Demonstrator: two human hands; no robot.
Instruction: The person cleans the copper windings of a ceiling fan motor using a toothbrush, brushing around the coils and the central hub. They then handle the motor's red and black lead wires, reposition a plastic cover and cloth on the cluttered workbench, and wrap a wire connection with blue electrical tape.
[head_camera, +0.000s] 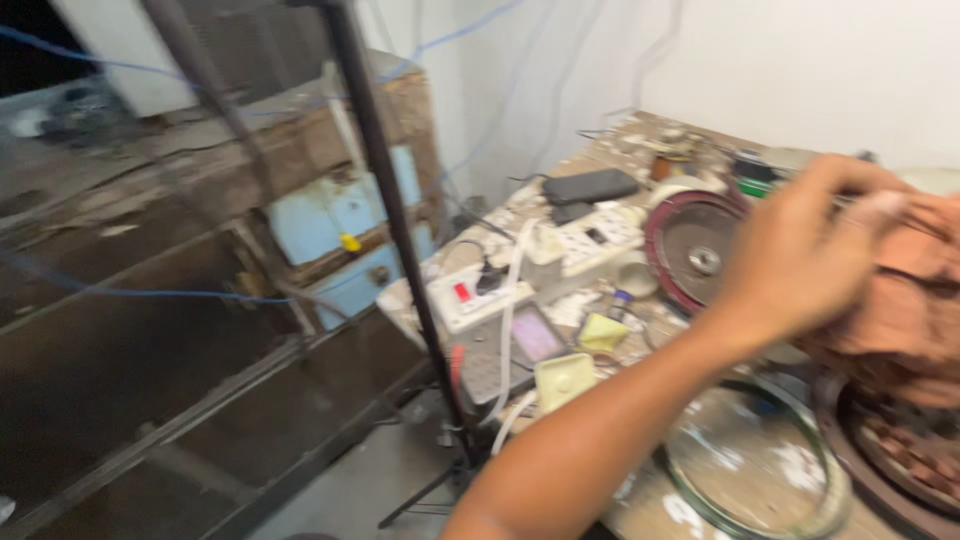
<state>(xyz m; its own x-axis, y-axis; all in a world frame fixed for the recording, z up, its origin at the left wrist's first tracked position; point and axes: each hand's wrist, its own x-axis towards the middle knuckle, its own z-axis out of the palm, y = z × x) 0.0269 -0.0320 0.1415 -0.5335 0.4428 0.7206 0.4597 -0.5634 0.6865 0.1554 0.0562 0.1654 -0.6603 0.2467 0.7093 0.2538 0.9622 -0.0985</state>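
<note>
cluttered workbench (600, 160), crumpled rust cloth (915, 300)

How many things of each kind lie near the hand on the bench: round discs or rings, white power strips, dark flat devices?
Round discs or rings: 3 (red disc, glass ring, dark disc)
White power strips: 2 ()
Dark flat devices: 2 ()
Total: 7
The left hand grips a brown lump.

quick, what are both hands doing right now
Left hand: closed on a reddish-brown cloth.
Right hand: not in view.
</note>
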